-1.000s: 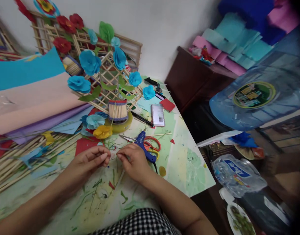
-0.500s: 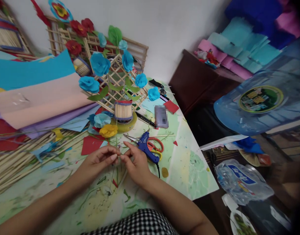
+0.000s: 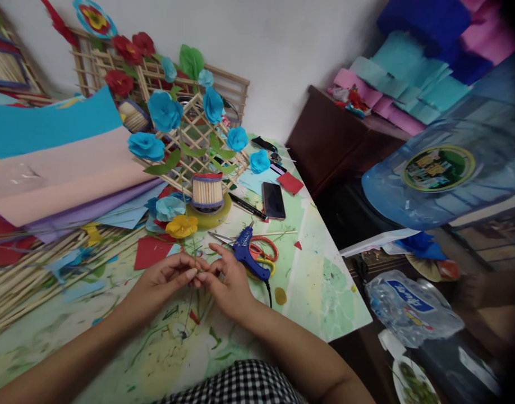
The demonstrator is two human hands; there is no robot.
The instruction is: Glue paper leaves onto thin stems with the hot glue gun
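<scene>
My left hand [image 3: 173, 273] and my right hand [image 3: 229, 283] meet above the table, fingertips pinched together. A thin green stem [image 3: 194, 247] runs up from between them; the fingers hide its lower part. Just beyond is a yellow paper flower [image 3: 182, 226], and I cannot tell whether the stem belongs to it. To the right of my right hand lie a blue glue gun [image 3: 251, 255] and scissors [image 3: 263, 247] with orange handles. A red paper piece [image 3: 150, 251] lies beyond my left hand.
A bamboo lattice [image 3: 198, 126] with blue paper flowers [image 3: 165, 111] stands behind. Left are paper sheets [image 3: 64, 168] and thin sticks [image 3: 22, 297]. A phone [image 3: 274, 200] and marker [image 3: 248, 206] lie farther back. A large blue water bottle [image 3: 442, 163] is beyond the table's right edge.
The view has shifted slightly, so most things sit a little further left. Both hands stay together at the stem, with my right fingertips slightly closer over the left ones.
</scene>
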